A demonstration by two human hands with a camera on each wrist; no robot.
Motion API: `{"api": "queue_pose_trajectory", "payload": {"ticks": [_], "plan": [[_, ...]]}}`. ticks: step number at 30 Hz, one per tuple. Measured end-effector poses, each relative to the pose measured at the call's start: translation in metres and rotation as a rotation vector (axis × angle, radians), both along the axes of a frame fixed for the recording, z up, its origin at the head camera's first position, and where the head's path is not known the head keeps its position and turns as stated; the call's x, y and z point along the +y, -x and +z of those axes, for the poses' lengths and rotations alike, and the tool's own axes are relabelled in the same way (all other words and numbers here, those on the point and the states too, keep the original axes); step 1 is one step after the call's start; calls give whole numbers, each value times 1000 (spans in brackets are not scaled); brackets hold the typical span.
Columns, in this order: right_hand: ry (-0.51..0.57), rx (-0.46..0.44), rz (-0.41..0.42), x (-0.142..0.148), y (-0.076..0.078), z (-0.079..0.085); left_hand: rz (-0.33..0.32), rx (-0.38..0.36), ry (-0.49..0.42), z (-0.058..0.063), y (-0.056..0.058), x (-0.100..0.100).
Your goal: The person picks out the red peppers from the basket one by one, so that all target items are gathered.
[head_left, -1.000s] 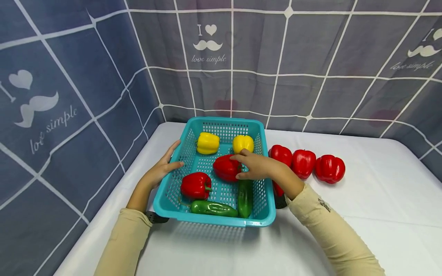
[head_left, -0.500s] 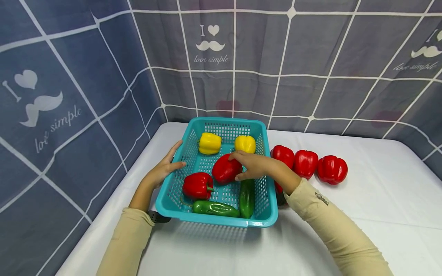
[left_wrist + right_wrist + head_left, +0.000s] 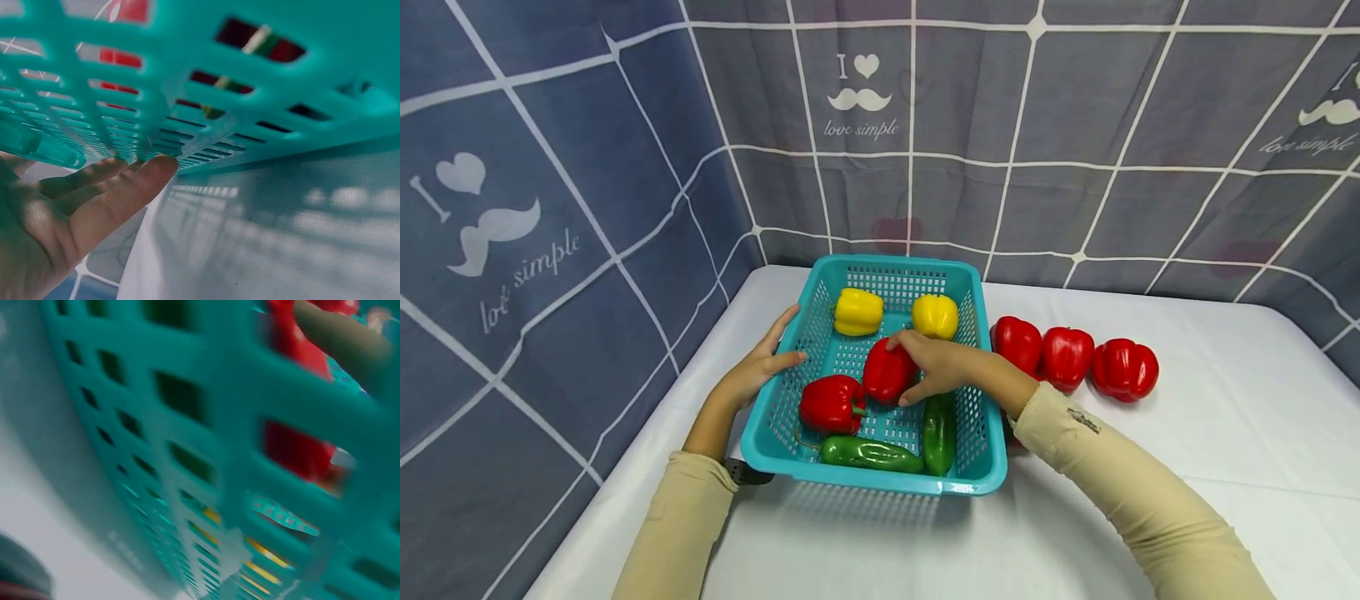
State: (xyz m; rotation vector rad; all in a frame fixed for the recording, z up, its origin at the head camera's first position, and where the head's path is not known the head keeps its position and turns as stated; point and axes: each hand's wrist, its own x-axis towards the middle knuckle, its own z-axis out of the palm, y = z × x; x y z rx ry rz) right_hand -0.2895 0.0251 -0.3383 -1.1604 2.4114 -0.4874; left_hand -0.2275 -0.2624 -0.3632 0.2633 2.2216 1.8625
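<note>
A turquoise plastic basket [image 3: 880, 482] stands on the white cloth, with vegetables inside. My left hand [image 3: 751, 373] holds its left side, thumb over the rim and fingers along the outer wall; in the left wrist view these fingers [image 3: 119, 203] touch the perforated wall. Inside the basket, my right hand [image 3: 936, 367] grips a red bell pepper [image 3: 886, 375] near the middle, covering its right part. Another red bell pepper [image 3: 831, 405] lies just left of it. Two yellow bell peppers [image 3: 859, 312] sit at the back. A green chili pepper [image 3: 871, 454] and a cucumber [image 3: 938, 433] lie in front.
Outside the basket's right wall, several red bell peppers [image 3: 1067, 358] rest on the white tablecloth [image 3: 1225, 417]; my right forearm partly covers some. A grey checked curtain [image 3: 970, 100] hangs behind and along the left. The right wrist view is blurred by the basket wall [image 3: 231, 394].
My right hand has turned the red bell pepper in the basket and shifted slightly left with it, toward the other red one. My left hand stays at the rim.
</note>
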Motion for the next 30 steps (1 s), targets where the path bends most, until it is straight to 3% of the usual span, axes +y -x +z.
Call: {"api": "queue_pose_trajectory", "payload": {"ticks": [10, 24, 30], "plan": [[-31, 57, -2, -3, 1, -8, -2, 0, 17, -1, 1, 1], [-116, 72, -103, -6, 0, -10, 11, -2, 20, -3, 3, 0], [-125, 82, -89, -8, 1, -11, 11, -10, 16, -3, 3, 0]]}}
